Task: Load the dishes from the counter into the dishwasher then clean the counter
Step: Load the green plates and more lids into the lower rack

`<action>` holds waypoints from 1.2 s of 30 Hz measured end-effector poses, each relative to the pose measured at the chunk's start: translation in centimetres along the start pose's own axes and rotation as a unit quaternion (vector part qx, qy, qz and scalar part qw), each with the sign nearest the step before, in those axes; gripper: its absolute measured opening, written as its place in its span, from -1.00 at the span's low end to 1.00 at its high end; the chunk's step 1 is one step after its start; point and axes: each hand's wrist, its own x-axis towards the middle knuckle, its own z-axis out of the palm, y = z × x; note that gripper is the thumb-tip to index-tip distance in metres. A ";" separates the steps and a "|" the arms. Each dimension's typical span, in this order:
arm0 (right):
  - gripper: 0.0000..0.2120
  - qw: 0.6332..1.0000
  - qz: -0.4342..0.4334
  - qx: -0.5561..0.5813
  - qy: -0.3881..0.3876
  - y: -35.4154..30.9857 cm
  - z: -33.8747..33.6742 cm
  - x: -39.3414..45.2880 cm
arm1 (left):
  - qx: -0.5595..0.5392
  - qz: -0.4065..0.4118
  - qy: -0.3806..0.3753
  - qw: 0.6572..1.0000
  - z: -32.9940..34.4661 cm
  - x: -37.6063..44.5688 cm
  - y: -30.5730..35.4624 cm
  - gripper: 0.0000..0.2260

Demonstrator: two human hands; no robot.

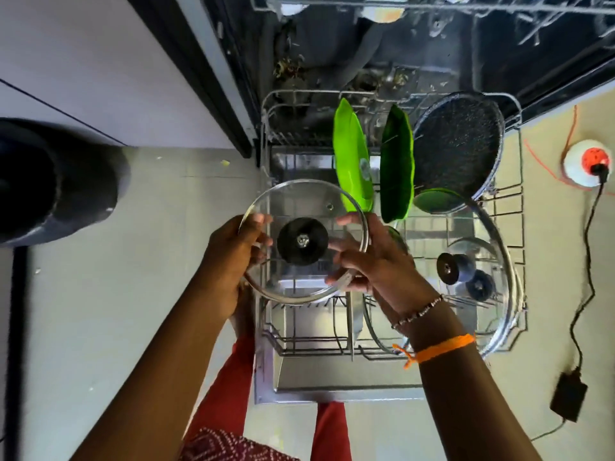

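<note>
Single head-worn view, wide-angle, straight lines bowed toward frame edges. Looks steeply down from above pulled-out lower rack (519,207) of open dishwasher (332,61). Faces into machine: tub at top of frame, rack's near edge and own legs at bottom. Close range, forearms entering from bottom corners, floor (149,294) along both sides.
</note>
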 end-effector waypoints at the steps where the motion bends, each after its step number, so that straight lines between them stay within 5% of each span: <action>1: -0.63 1.000 0.009 0.011 -0.011 0.3 0.6 -0.1 | 0.011 -0.004 -0.003 1.000 -0.5 0.0 -0.1 -0.87; 8: -0.49 0.999 0.039 -0.029 -0.007 4.1 5.7 -0.7 | 0.099 -0.077 -0.078 0.989 -3.5 -0.1 -2.4 -0.70; 14: -0.47 0.994 0.064 -0.009 -0.092 8.0 6.9 -2.2 | 0.120 -0.146 -0.126 0.974 -4.8 -1.0 -6.2 -0.57; 21: -0.21 0.994 0.023 -0.040 -0.096 10.6 5.8 -3.0 | 0.159 -0.232 -0.211 0.936 -4.4 -2.3 -8.3 -0.11; 24: -0.18 0.995 -0.005 -0.078 -0.069 11.5 5.7 -2.7 | 0.110 -0.236 -0.246 0.934 -3.6 -3.1 -8.8 -0.41; 29: -0.19 0.987 -0.055 -0.139 0.063 14.4 6.4 -2.5 | 0.142 -0.205 -0.268 0.931 -2.4 -3.1 -9.3 -0.64; 36: -0.14 0.956 -0.060 -0.204 0.201 16.0 6.8 -0.4 | 0.137 -0.158 -0.122 0.970 -1.6 -1.3 -9.5 -0.71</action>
